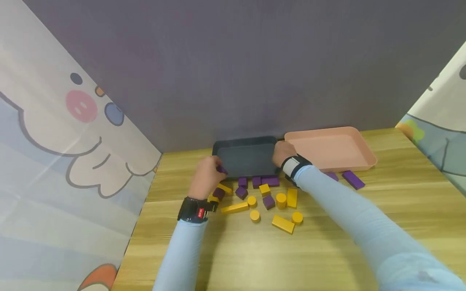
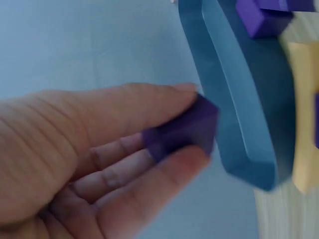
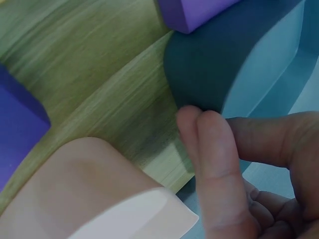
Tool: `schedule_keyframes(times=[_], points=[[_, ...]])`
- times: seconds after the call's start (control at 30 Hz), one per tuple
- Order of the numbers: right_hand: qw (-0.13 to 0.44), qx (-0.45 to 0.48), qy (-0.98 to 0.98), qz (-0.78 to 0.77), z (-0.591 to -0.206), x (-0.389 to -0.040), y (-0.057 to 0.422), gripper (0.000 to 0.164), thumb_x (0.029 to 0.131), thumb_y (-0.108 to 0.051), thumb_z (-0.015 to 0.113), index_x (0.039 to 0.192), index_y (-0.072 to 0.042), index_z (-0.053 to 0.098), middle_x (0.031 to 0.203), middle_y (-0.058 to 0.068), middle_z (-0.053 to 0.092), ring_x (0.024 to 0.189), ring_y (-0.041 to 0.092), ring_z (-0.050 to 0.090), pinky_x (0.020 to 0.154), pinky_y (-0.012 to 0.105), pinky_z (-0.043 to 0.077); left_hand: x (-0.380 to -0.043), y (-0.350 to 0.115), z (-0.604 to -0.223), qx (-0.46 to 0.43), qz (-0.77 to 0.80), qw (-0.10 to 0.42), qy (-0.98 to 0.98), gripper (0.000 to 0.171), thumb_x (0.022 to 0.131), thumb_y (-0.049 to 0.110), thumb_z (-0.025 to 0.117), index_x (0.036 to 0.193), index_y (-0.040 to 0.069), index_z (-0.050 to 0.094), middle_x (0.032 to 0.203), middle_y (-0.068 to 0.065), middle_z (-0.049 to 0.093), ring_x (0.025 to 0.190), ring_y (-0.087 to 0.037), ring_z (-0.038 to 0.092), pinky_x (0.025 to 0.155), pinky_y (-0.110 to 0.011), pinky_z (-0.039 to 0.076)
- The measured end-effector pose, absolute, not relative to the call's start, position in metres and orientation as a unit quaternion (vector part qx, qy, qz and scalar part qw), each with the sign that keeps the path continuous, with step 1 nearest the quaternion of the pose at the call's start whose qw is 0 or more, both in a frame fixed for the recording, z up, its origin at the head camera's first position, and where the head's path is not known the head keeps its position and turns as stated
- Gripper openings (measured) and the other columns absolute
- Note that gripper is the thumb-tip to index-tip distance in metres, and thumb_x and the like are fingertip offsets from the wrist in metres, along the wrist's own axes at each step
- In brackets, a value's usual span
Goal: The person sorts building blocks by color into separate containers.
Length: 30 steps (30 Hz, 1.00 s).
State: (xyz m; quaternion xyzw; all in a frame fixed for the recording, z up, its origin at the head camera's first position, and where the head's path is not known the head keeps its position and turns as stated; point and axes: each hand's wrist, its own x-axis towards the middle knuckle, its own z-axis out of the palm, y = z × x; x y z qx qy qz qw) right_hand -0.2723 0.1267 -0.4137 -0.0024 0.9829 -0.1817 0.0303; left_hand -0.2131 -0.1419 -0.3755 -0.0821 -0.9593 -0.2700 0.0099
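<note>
My left hand [image 1: 205, 177] pinches a purple block [image 2: 192, 127] between thumb and fingers, by the left end of a dark blue-grey tray [image 1: 247, 158]. In the left wrist view the block is off the table, beside the tray's wall. At the tray's other end, my right hand [image 1: 283, 152] grips its wall near the corner, fingers on the outside and thumb at the rim, as the right wrist view shows. Along the tray's near side lie small purple blocks [image 1: 256, 182] and a longer purple block [image 1: 270, 181].
A pink tray [image 1: 327, 150] stands right of the dark one, with a purple bar [image 1: 353, 180] before it. Several yellow pieces, among them a cylinder [image 1: 280, 200] and a flat bar [image 1: 283, 224], lie scattered on the wooden table [image 1: 251, 258]. A grey panel [image 1: 247, 72] rises behind.
</note>
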Motion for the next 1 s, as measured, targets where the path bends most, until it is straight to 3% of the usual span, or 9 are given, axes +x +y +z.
schedule_keyframes(times=[0.2,0.4,0.53,0.7,0.77,0.87,0.93,1.0], points=[[0.020,-0.007,0.983,-0.185,-0.419,-0.268,0.127,0.019,0.089,0.000,0.053,0.085,0.007,0.070,0.090,0.022,0.073,0.074,0.029,0.064,0.071,0.043,0.058,-0.251,-0.117,-0.387,-0.083,-0.285,0.026,-0.955,0.037,0.080,0.010,0.087,0.111,-0.005,0.072,0.102,-0.018,0.076,0.084,-0.027,0.074,0.073,-0.037,0.064],[0.006,-0.005,0.983,-0.182,-0.425,-0.267,0.127,0.018,0.088,-0.001,0.056,0.088,0.009,0.071,0.091,0.023,0.074,0.079,0.032,0.069,0.073,0.046,0.061,-0.283,-0.101,-0.406,-0.078,-0.267,0.043,-0.960,0.037,0.079,0.007,0.087,0.111,-0.005,0.073,0.111,-0.019,0.075,0.096,-0.032,0.075,0.082,-0.041,0.064],[0.017,0.006,0.982,-0.185,-0.421,-0.268,0.125,0.019,0.089,-0.003,0.059,0.096,0.009,0.071,0.096,0.023,0.075,0.082,0.033,0.070,0.075,0.045,0.061,-0.299,-0.100,-0.413,-0.075,-0.247,0.053,-0.965,0.028,0.081,0.002,0.081,0.108,-0.003,0.075,0.111,-0.018,0.075,0.098,-0.033,0.073,0.084,-0.042,0.063],[0.028,0.005,0.983,-0.182,-0.424,-0.272,0.125,0.022,0.089,-0.005,0.059,0.099,0.009,0.071,0.097,0.023,0.075,0.085,0.034,0.071,0.078,0.046,0.062,-0.308,-0.099,-0.421,-0.072,-0.242,0.038,-0.967,0.014,0.084,-0.004,0.074,0.098,-0.004,0.075,0.097,-0.017,0.075,0.083,-0.028,0.069,0.073,-0.037,0.060],[0.029,0.004,0.983,-0.180,-0.426,-0.275,0.126,0.021,0.088,-0.006,0.059,0.098,0.009,0.071,0.097,0.023,0.075,0.085,0.034,0.071,0.079,0.046,0.061,-0.310,-0.097,-0.423,-0.070,-0.246,0.030,-0.966,0.006,0.083,-0.006,0.072,0.081,-0.002,0.069,0.078,-0.011,0.069,0.068,-0.022,0.060,0.059,-0.032,0.052],[0.030,0.004,0.984,-0.178,-0.428,-0.278,0.128,0.020,0.088,-0.006,0.059,0.096,0.008,0.071,0.095,0.022,0.074,0.082,0.032,0.069,0.077,0.045,0.061,-0.313,-0.095,-0.425,-0.068,-0.252,0.020,-0.965,0.037,0.082,-0.011,0.066,0.058,0.007,0.045,0.055,0.000,0.043,0.050,-0.013,0.037,0.045,-0.026,0.032],[0.031,0.006,0.983,-0.179,-0.430,-0.280,0.129,0.019,0.087,-0.006,0.060,0.095,0.008,0.071,0.094,0.021,0.074,0.079,0.031,0.068,0.075,0.044,0.061,-0.316,-0.094,-0.427,-0.068,-0.253,0.013,-0.965,0.049,0.081,-0.013,0.062,0.056,0.013,0.030,0.052,0.004,0.027,0.048,-0.011,0.025,0.043,-0.025,0.023],[0.036,0.010,0.982,-0.183,-0.430,-0.281,0.130,0.017,0.086,-0.005,0.061,0.094,0.007,0.071,0.092,0.021,0.073,0.077,0.029,0.066,0.072,0.043,0.059,-0.318,-0.094,-0.430,-0.070,-0.247,0.013,-0.966,0.052,0.081,-0.013,0.060,0.056,0.016,0.024,0.053,0.006,0.020,0.048,-0.011,0.020,0.042,-0.025,0.019]])
